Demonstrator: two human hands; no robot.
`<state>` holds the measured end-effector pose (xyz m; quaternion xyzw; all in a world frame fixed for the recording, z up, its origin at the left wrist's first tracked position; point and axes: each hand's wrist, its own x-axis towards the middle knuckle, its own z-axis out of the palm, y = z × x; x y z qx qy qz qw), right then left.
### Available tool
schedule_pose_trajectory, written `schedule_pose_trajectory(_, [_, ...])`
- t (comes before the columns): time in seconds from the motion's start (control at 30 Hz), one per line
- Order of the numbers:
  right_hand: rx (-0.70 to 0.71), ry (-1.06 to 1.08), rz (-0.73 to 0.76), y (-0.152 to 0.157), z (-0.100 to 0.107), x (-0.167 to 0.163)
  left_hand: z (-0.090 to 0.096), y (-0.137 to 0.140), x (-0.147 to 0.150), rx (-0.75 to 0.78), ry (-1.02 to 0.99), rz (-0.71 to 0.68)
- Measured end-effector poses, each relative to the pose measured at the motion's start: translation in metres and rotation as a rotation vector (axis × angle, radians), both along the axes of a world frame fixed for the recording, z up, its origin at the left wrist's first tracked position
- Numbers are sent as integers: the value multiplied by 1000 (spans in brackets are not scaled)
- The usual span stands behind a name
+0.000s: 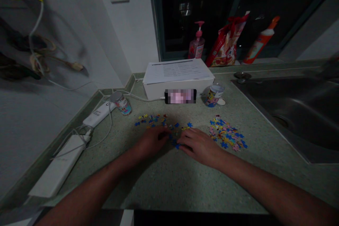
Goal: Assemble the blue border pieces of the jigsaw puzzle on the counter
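Small jigsaw puzzle pieces [177,125], mostly blue and yellow, lie on the counter in front of me. My left hand [155,139] is curled, its fingertips pinched at a blue piece [170,136]. Just right of it, my right hand [198,144] has bent fingers, with thumb and forefinger tips closing on another blue puzzle piece [177,146]. Its other fingers cover part of the pieces. Loose pieces [148,118] are spread beyond my left hand. A denser pile of pieces [227,134] in blue, pink and yellow sits right of my right hand.
A phone [180,96] leans against a white box [177,77]. Two printed jars, one left [121,103] and one right [213,95], flank it. A power strip [62,166] with cables lies left. The steel sink [299,113] is right; bottles and a red bag [226,42] stand behind.
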<state>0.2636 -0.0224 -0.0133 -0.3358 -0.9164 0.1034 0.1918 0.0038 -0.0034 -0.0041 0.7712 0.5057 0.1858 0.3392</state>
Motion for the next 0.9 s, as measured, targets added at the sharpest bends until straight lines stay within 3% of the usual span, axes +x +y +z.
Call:
schedule_pose_trajectory(0.13, [7,-9,-1,0,-1,0,-2,-1,3,-35,-43,12])
schedule_pose_trajectory(0.4, [4,4,0,-1,2,0,-6,-3,1,39,-84,-38])
schedule_pose_trajectory(0.9, [11,-7,-2,0,-1,-1,-2,-5,0,78,41,-32])
